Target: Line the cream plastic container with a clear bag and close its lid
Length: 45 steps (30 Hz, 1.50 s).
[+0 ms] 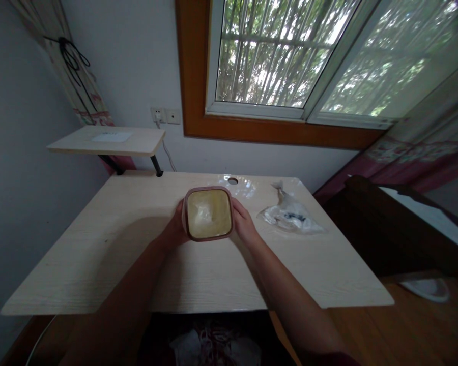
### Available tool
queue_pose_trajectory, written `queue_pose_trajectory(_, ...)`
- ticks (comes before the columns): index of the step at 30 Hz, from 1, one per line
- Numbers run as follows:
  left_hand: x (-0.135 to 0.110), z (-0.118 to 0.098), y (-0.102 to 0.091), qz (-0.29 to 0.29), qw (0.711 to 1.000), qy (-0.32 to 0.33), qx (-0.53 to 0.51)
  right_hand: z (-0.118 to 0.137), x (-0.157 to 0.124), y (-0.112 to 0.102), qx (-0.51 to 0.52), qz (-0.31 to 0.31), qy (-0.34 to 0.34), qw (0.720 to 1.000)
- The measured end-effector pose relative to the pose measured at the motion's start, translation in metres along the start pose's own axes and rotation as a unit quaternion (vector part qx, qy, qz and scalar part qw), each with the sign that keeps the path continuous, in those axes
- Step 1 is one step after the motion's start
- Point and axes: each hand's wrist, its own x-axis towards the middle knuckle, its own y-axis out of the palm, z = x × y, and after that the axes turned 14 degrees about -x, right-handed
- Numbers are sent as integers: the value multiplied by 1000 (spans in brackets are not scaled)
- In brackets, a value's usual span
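Between my two hands is a squarish container (209, 213) with rounded corners, a pinkish-brown rim and a pale yellow top or inside; I cannot tell whether that is a lid or the contents. My left hand (176, 227) is closed round its left side, and my right hand (245, 221) grips the right side. Most of the fingers are hidden behind the container. To the right of my right hand, a clear plastic bag (292, 216) with a dark mark on it lies crumpled on the light wooden desk (133, 274).
A raised shelf (72, 140) with a white paper (112, 136) on it stands at the desk's back left. Near the back edge is a round cable hole (232, 181). Behind are wall sockets (165, 115) and a barred window (275, 56). Dark furniture (397, 229) stands at the right.
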Motion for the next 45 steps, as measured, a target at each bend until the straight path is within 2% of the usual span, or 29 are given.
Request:
queue_pose_trajectory(4,3,0,2,0,1000,5,-5,4,-1,-7,49,59,35,996)
queue_pose_trajectory(9,7,-8,4,-10,1000,6,-1,23,-2,-11,-53,79,-6,995)
queue_pose_trajectory(12,10,-14,7,-3,1000,4,-1,29,-2,-9,-139,47,-60,987)
queue_pose_trajectory(15,14,-16,11,3,1000,9,12,31,-1,-7,-223,-12,-112,968)
queue_pose_trajectory(18,13,-15,8,2,998,33,52,32,0,-6,-276,-66,-118,952)
queue_pose_trajectory(23,2,-27,-12,30,976,90,196,36,-1,-8,-316,-92,-120,937)
queue_pose_trajectory(26,-2,-51,-19,28,940,152,305,37,-1,-9,-329,-107,-118,931)
queue_pose_trajectory(28,-2,-71,-17,32,910,204,359,38,-1,-9,-332,-113,-117,929)
queue_pose_trajectory(31,-1,-98,-6,110,868,228,427,39,0,-9,-341,-114,-121,925)
queue_pose_trajectory(33,1,-108,3,188,820,227,491,40,0,-9,-351,-112,-125,921)
queue_pose_trajectory(36,6,-113,14,277,728,225,586,42,-1,-9,-369,-107,-134,913)
queue_pose_trajectory(38,11,-112,20,305,669,233,636,43,-2,-9,-380,-101,-142,909)
queue_pose_trajectory(40,17,-109,27,314,626,235,674,45,-3,-9,-385,-94,-149,906)
queue_pose_trajectory(42,21,-106,33,310,601,223,702,47,-4,-10,-387,-88,-154,905)
queue_pose_trajectory(45,22,-96,40,280,591,209,727,49,-4,-11,-389,-83,-155,904)
